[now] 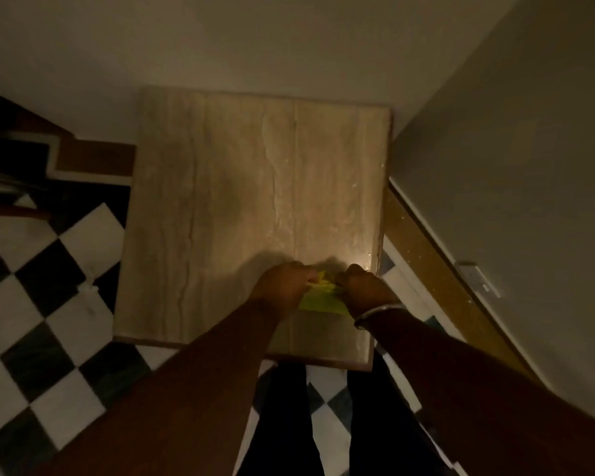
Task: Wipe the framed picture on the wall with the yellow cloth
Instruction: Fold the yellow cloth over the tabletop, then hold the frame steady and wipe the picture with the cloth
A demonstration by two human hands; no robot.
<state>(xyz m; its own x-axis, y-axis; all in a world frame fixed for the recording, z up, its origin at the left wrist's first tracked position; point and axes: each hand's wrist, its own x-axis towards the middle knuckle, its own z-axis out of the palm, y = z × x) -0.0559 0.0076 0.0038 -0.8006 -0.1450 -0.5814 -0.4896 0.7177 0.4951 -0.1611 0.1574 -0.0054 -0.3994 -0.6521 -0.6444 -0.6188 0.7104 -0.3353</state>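
The yellow cloth (pixel 322 298) is bunched between both hands just above the near right part of a pale stone-topped table (pixel 220 207). My left hand (pixel 284 286) grips its left end, fingers curled. My right hand (pixel 366 292), with a metal bangle at the wrist, grips its right end. Most of the cloth is hidden by the fingers. No framed picture is in view; only bare wall shows above and to the right.
A black-and-white checkered floor (pixel 49 304) lies left of the table. Dark steps (pixel 21 159) rise at the far left. A wooden skirting board (pixel 437 269) and a white wall socket (pixel 478 278) run along the right wall. My dark-trousered legs (pixel 289 424) stand at the table's near edge.
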